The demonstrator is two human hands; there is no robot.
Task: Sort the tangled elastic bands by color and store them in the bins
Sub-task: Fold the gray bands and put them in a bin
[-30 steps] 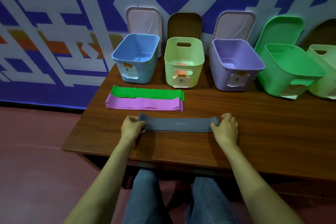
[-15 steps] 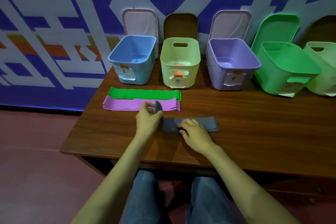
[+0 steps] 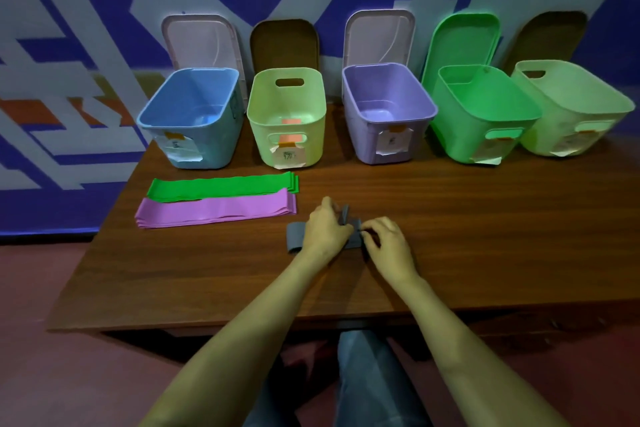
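Observation:
A grey elastic band (image 3: 295,235) lies folded on the wooden table (image 3: 485,236), mostly hidden under my hands. My left hand (image 3: 325,227) holds a raised flap of it between thumb and fingers. My right hand (image 3: 386,236) pinches the band's right edge. Left of them lie a flat green band stack (image 3: 221,186) and a purple band stack (image 3: 214,212). Along the wall stand a blue bin (image 3: 194,121), a pale yellow-green bin (image 3: 287,114), a lilac bin (image 3: 384,111), a bright green bin (image 3: 485,114) and another pale bin (image 3: 571,107).
Lids lean against the painted wall behind the bins. Each bin carries a paper label on its front. The table's front edge (image 3: 242,322) runs just above my knees; bare wood stretches to the right of my hands.
The grey band went from stretched flat between both hands to folded short. My left hand carried its end rightward over the band, and my right hand moved in to meet it.

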